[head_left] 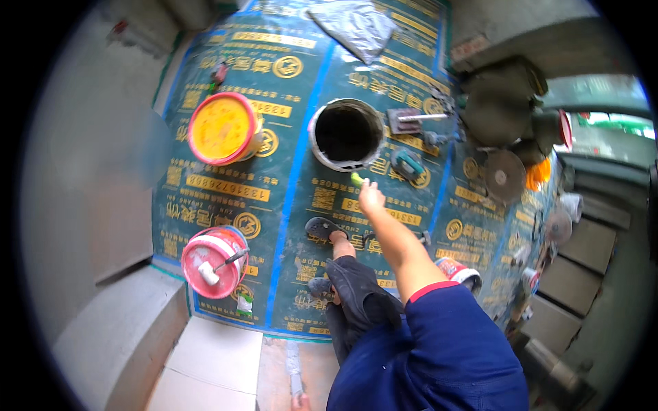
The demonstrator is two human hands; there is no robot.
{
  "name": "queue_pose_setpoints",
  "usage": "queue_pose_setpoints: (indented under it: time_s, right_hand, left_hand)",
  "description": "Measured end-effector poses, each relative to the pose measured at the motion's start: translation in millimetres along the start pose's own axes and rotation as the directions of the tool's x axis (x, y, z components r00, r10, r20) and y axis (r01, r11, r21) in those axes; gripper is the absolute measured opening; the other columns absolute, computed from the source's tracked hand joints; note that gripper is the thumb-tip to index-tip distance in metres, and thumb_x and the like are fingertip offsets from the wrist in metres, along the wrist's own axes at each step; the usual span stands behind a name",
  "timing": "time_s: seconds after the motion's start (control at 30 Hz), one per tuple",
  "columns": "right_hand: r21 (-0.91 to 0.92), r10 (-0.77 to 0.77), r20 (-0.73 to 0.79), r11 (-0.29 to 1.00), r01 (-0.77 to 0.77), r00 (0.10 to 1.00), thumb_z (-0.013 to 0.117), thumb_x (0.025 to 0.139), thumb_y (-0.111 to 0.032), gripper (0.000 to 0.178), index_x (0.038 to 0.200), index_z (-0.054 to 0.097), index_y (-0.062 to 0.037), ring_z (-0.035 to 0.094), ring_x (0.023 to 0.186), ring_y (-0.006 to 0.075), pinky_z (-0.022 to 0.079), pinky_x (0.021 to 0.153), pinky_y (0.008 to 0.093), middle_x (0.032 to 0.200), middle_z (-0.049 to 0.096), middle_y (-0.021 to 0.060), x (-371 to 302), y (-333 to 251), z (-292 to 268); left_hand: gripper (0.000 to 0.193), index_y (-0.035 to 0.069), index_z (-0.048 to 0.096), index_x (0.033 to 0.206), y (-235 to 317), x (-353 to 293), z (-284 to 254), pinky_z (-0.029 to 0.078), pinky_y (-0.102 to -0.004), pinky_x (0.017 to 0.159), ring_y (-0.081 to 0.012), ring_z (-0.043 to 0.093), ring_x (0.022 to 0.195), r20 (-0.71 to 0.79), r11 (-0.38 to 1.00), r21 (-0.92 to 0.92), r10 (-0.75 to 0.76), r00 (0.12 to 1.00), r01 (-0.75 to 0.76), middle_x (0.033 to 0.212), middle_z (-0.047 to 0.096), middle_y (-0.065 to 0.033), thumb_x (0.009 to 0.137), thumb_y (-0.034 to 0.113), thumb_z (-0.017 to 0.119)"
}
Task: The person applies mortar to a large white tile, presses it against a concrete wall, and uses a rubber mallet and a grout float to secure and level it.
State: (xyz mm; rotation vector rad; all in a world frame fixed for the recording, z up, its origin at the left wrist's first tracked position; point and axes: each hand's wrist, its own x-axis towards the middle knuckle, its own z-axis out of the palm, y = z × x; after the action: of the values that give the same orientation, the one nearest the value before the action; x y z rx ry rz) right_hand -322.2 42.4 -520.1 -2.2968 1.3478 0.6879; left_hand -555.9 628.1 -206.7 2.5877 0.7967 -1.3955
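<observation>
My right hand is closed around a tool with a short lime-green handle. The handle tip lies just by the near rim of a bucket with a dark inside and grey smears on its edge; whatever the handle is attached to cannot be made out. At the lower edge, my left hand grips a long, flat, grey-smeared trowel-like tool, partly cut off by the picture. Beyond the bucket's right side lie a flat trowel with a pale handle and a teal hand-held power tool.
To the left stand a bucket of yellow material and a pink bucket with a white-headed mallet on it. Printed green sheeting covers the floor. A grey plastic sheet lies far off. Stacked tiles are at right.
</observation>
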Motion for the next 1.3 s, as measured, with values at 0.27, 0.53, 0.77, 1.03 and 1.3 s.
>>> queue_pose_setpoints:
  time_s: [0.27, 0.53, 0.77, 1.03, 1.3]
  right_hand:
    - [0.204, 0.19, 0.187, 0.952, -0.227, 0.964, 0.062, 0.077, -0.016, 0.04, 0.114, 0.055, -0.0017, 0.06, 0.105, 0.0394, 0.049, 0.089, 0.0457, 0.116, 0.056, 0.0259, -121, 95, -6]
    - [0.293, 0.334, 0.171, 0.881, -0.371, 0.927, 0.059, 0.075, -0.013, 0.024, 0.094, 0.069, -0.0037, 0.064, 0.097, 0.0365, 0.053, 0.081, 0.0435, 0.101, 0.066, 0.0225, -216, 255, 23]
    - [0.158, 0.503, 0.18, 0.833, -0.53, 0.845, 0.06, 0.072, -0.012, 0.02, 0.087, 0.073, -0.0103, 0.067, 0.091, 0.0303, 0.055, 0.076, 0.0387, 0.099, 0.069, 0.0129, -261, 339, 101]
    - [0.478, 0.441, 0.459, 0.609, -0.633, 0.771, 0.063, 0.079, -0.009, 0.009, 0.082, 0.071, -0.0049, 0.064, 0.053, 0.0189, 0.052, 0.048, 0.0308, 0.07, 0.069, 0.0092, -185, 351, 31]
    - [0.166, 0.377, 0.225, 0.894, -0.417, 0.898, 0.053, 0.088, -0.019, 0.023, 0.102, 0.066, -0.0068, 0.067, 0.089, 0.0315, 0.054, 0.076, 0.0422, 0.095, 0.068, 0.0181, 30, 319, -97]
  left_hand:
    - [0.042, 0.003, 0.059, 0.117, 27, 104, -60, 0.04, -0.0369, 0.088, -0.029, 0.054, 0.1, -0.018, 0.967, 0.139, 0.22, 0.975, -0.216, 0.109, 0.059, -0.0171, 0.098, 0.034, 0.039]
    - [0.055, -0.006, 0.069, 0.084, 118, 178, -40, 0.042, -0.0311, 0.055, -0.0154, 0.054, 0.058, -0.032, 0.752, -0.123, 0.649, 0.76, -0.648, 0.065, 0.061, -0.0068, 0.097, 0.042, 0.045]
    - [0.038, -0.009, 0.059, 0.104, 127, 194, -13, 0.051, -0.032, 0.076, -0.0237, 0.064, 0.084, 0.203, 0.802, -0.391, 0.554, 0.807, -0.452, 0.096, 0.063, -0.0144, 0.097, 0.026, 0.047]
    - [0.031, -0.006, 0.059, 0.101, 101, 175, 21, 0.051, -0.0345, 0.074, -0.0267, 0.064, 0.082, 0.21, 0.832, 0.078, 0.524, 0.825, -0.549, 0.094, 0.064, -0.016, 0.092, 0.022, 0.049]
    - [0.028, -0.003, 0.06, 0.099, 213, 82, 72, 0.051, -0.0381, 0.076, -0.0302, 0.064, 0.083, 0.199, 0.929, 0.161, 0.299, 0.933, -0.332, 0.093, 0.064, -0.0183, 0.089, 0.021, 0.051]
